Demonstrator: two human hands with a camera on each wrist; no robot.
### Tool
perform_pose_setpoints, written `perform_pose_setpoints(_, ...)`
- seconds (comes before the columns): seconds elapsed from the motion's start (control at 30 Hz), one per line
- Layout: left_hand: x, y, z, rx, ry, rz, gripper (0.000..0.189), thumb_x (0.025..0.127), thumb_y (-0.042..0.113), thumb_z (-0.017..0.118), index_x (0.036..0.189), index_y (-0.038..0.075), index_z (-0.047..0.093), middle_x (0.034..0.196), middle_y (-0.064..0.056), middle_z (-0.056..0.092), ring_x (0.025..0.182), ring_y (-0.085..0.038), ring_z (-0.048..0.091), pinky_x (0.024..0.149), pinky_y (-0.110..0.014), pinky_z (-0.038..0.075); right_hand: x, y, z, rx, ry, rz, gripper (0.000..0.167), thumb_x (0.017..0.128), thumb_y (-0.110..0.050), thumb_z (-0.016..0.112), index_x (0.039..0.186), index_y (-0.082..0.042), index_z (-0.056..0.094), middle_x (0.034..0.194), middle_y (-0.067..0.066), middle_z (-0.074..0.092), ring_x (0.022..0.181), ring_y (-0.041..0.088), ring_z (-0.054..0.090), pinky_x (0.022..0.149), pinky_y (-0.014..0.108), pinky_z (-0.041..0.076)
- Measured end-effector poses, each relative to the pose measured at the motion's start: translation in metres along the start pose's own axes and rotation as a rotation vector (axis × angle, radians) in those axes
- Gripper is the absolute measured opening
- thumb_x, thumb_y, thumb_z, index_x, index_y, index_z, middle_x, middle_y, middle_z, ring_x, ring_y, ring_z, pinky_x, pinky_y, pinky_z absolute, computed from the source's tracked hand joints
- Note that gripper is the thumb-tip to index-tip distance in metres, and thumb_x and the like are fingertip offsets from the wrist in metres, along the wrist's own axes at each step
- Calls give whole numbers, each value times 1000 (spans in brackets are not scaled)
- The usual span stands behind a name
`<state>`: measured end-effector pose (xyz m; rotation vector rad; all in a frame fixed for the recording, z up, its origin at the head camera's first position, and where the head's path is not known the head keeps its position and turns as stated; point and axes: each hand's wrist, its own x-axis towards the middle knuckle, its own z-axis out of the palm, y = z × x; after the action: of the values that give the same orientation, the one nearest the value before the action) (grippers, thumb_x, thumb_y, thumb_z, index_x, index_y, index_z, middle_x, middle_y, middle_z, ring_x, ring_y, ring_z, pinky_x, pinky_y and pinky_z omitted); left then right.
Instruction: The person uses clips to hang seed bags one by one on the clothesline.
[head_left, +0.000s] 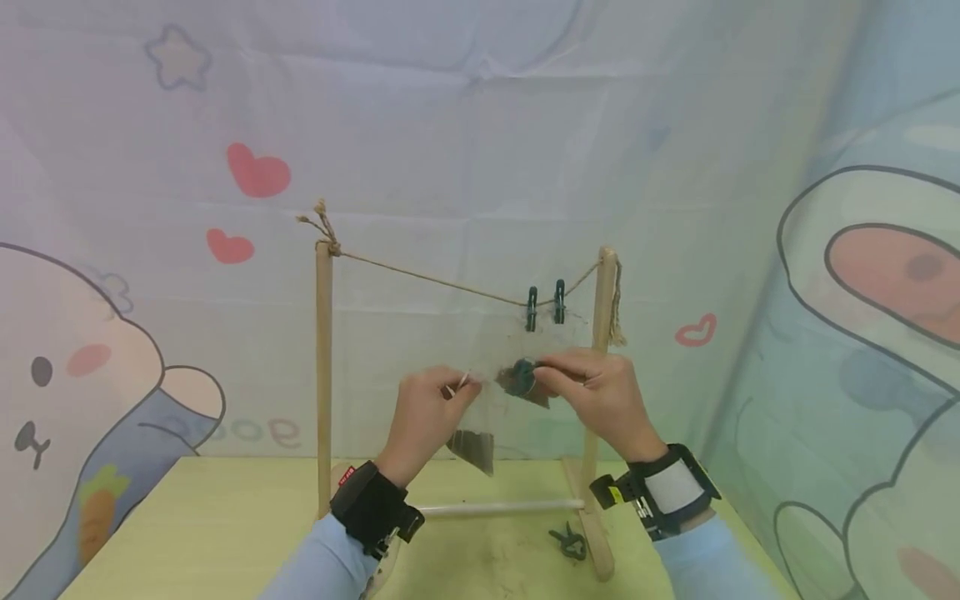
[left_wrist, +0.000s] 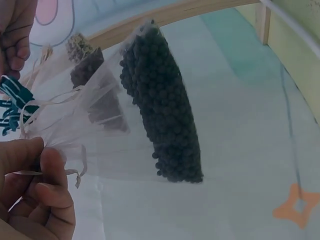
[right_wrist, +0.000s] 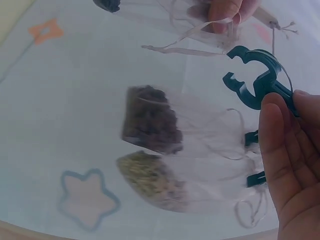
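Observation:
My left hand (head_left: 429, 412) pinches the gathered neck of a sheer drawstring pouch (left_wrist: 162, 107). Small dark round beads fill its lower end, and the thin ribbon ties trail by my fingers. Between thumb and fingers my right hand (head_left: 603, 400) squeezes the handles of a dark green plastic clip (right_wrist: 267, 75). Its curved jaws stand spread and face the pouch neck, with nothing between them. Two more sheer pouches hang beyond it from the rope, one with dark dried pieces (right_wrist: 152, 120) and one with pale greenish bits (right_wrist: 147, 177).
A twine rope (head_left: 427, 277) sags between two wooden posts (head_left: 324, 375) of a stand. Two green clips (head_left: 532, 309) grip it near the right post. Another clip (head_left: 572, 543) lies on the yellow table (head_left: 187, 533). A white rod (head_left: 502, 507) joins the stand's feet.

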<state>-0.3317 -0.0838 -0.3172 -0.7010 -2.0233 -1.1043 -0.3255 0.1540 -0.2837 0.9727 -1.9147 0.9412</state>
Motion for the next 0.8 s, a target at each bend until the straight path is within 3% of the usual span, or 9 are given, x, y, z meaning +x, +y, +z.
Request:
perform_pose_setpoints(0.13, 15, 3, -1, 6, 19, -16, 10, 94, 12, 77, 88, 6, 83, 77, -6, 74, 59, -15, 56, 55, -25, 42, 21, -2, -5, -64, 12, -73, 14, 85, 3, 81, 98, -1, 82, 89, 9, 79, 71, 17, 73, 65, 14, 55)
perform_pose_setpoints(0.37, 38, 12, 0, -18, 27, -96, 13, 95, 11, 73, 87, 7, 83, 70, -6, 71, 55, -15, 59, 51, -25, 41, 60, -15, -18, -168, 45, -173, 11, 86, 2, 81, 97, 1, 82, 83, 10, 78, 64, 18, 73, 60, 17, 53)
perform_pose_setpoints(0.53, 48, 18, 0, -43, 30, -123, 20, 97, 13, 71, 80, 7, 79, 67, -6, 68, 54, -14, 60, 52, -27, 42, 85, -23, -23, -227, 46, -165, 10, 88, 0, 79, 98, 2, 81, 82, 12, 77, 64, 22, 72, 62, 32, 57)
perform_pose_setpoints(0.57, 50, 18, 0, -46, 30, -126, 21, 97, 12, 71, 79, 8, 79, 65, -5, 67, 53, -14, 60, 52, -28, 42, 89, -24, -24, -232, 37, -155, 9, 89, -1, 78, 98, 2, 81, 82, 12, 77, 64, 22, 72, 64, 37, 59)
perform_pose_setpoints(0.6, 51, 18, 1, -49, 29, -130, 22, 98, 12, 71, 77, 8, 78, 64, -5, 66, 53, -14, 61, 51, -28, 42, 92, -24, -24, -240, 29, -144, 9, 90, -1, 78, 98, 2, 82, 80, 12, 76, 64, 24, 71, 75, 44, 60)
perform_pose_setpoints(0.7, 55, 18, 3, -49, 29, -139, 24, 98, 12, 70, 76, 7, 77, 64, -5, 65, 53, -15, 62, 50, -28, 42, 98, -25, -22, -261, -13, -99, 9, 94, -5, 75, 98, 0, 82, 77, 11, 74, 66, 26, 68, 103, 67, 44)
perform_pose_setpoints(0.8, 57, 18, 4, -40, 29, -143, 26, 99, 12, 69, 74, 7, 76, 64, -6, 67, 54, -16, 62, 51, -27, 41, 102, -24, -20, -285, -58, -47, 10, 96, -8, 73, 96, -4, 82, 75, 8, 72, 67, 26, 66, 112, 81, 17)
